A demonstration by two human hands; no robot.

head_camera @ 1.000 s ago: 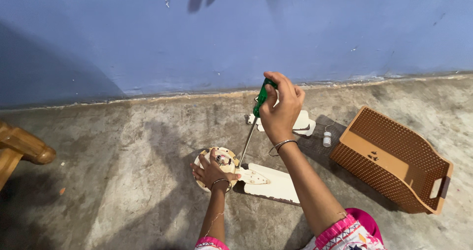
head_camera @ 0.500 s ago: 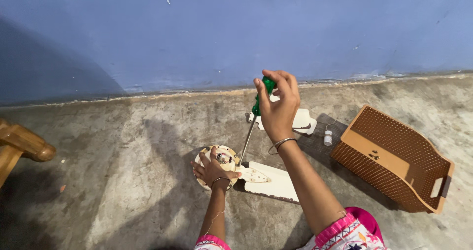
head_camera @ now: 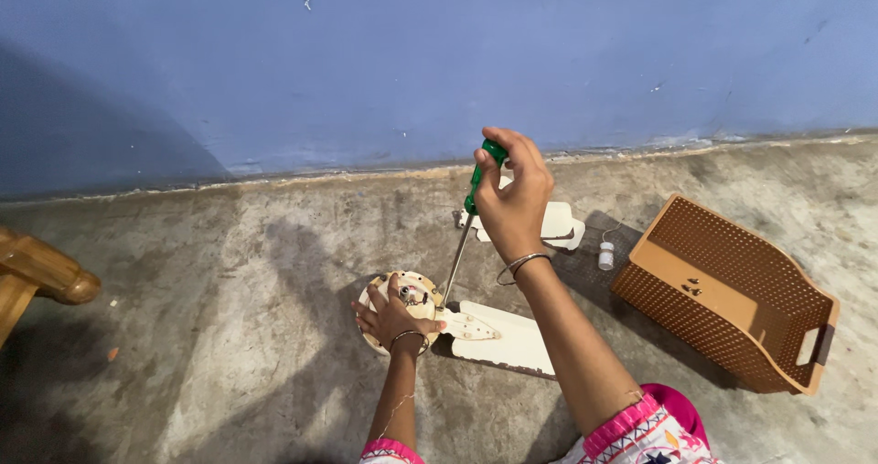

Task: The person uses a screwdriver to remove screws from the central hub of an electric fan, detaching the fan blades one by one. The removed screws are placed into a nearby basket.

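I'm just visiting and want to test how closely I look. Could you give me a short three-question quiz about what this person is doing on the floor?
1. True or false: the right hand grips a green-handled screwdriver.
2. What does the left hand rest on?
A. the brown basket
B. the round cream motor hub
C. the small white bottle
3. Fill in: the screwdriver tip meets the hub beside a cream fan ____.

Key: 1 true; 2 B; 3 blade.
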